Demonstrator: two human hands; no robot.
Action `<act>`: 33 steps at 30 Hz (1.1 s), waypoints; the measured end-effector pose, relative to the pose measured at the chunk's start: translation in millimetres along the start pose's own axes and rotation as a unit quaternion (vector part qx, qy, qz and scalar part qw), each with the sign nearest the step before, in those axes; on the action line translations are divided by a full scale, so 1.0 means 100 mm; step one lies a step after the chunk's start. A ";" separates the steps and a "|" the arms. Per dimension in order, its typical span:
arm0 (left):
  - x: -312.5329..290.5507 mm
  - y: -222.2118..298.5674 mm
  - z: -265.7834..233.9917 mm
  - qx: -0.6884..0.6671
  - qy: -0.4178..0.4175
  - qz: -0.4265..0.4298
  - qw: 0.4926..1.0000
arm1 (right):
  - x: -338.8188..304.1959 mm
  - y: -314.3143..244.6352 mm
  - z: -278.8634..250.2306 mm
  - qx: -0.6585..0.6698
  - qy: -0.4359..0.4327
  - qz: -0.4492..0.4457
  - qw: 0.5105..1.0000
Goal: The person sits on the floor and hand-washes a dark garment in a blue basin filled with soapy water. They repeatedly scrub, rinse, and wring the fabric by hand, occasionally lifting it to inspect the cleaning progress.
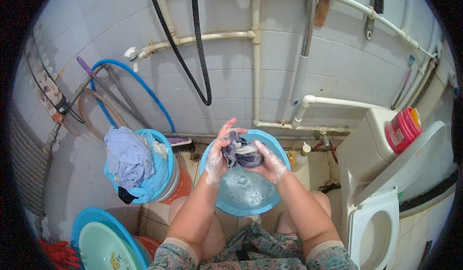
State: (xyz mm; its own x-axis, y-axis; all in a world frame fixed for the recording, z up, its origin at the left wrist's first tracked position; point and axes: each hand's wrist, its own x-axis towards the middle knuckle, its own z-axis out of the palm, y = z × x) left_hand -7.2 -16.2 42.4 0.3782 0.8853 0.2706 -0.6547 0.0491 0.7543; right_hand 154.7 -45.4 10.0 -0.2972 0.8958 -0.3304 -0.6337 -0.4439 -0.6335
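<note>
Gripping grey-purple cloth (pixel 242 150) between lathered left hand (pixel 217 153) and right hand (pixel 270 164), over blue basin (pixel 248 210) of suds (pixel 248 191). Probably mid-wash, unrinsed; cannot tell piled clothes (pixel 128 156) as washed or waiting.

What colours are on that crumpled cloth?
The crumpled cloth is greyish purple and whitish; head view shows it.

My left hand (pixel 217 158) and my right hand (pixel 270 164), both slick, are holding a soft, crumpled cloth (pixel 243 150). The basin (pixel 248 210) is showing smooth plastic; the piled garments (pixel 128 156) are looking matt and wrinkled. The wall tiles (pixel 226 62) are shining faintly, the black hose (pixel 198 43) is looking ribbed, the pole (pixel 307 28) is glinting like metal, and the toilet (pixel 356 226) is looking smoothly glossy.
</note>
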 end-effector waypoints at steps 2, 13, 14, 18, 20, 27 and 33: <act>0.03 -0.02 0.00 -0.011 0.033 0.006 0.999 | 0.04 0.01 0.00 0.013 0.051 -0.080 0.995; 0.00 -0.37 -0.15 -0.140 0.159 -0.250 0.945 | -0.06 -0.13 0.26 -0.345 0.154 -0.464 0.801; 0.03 -0.42 -0.20 -0.135 0.189 -0.261 0.937 | -0.08 -0.10 0.30 -0.453 0.158 -0.530 0.699; 0.01 -0.37 -0.48 -0.238 0.099 -0.216 0.942 | -0.25 0.25 0.58 -0.609 0.035 -0.572 0.548; -0.04 -0.35 -0.35 -0.248 0.099 -0.181 0.946 | -0.25 0.37 0.61 -0.636 0.054 -0.603 0.479; -0.25 -0.74 0.14 -0.051 0.249 -0.051 0.966 | 0.20 0.00 0.24 -0.609 0.234 -0.440 0.617; -0.22 -1.16 -0.75 -0.211 0.122 -0.042 0.969 | -0.02 0.32 0.57 -0.605 0.079 -0.580 0.540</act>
State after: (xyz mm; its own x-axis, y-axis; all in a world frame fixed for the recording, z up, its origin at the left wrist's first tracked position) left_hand 11.5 -6.3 -96.1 0.3085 0.9507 0.0301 -0.8576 0.2643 0.4411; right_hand 94.7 -60.4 30.2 -0.0760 0.6147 0.7851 0.6303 0.6397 -0.4399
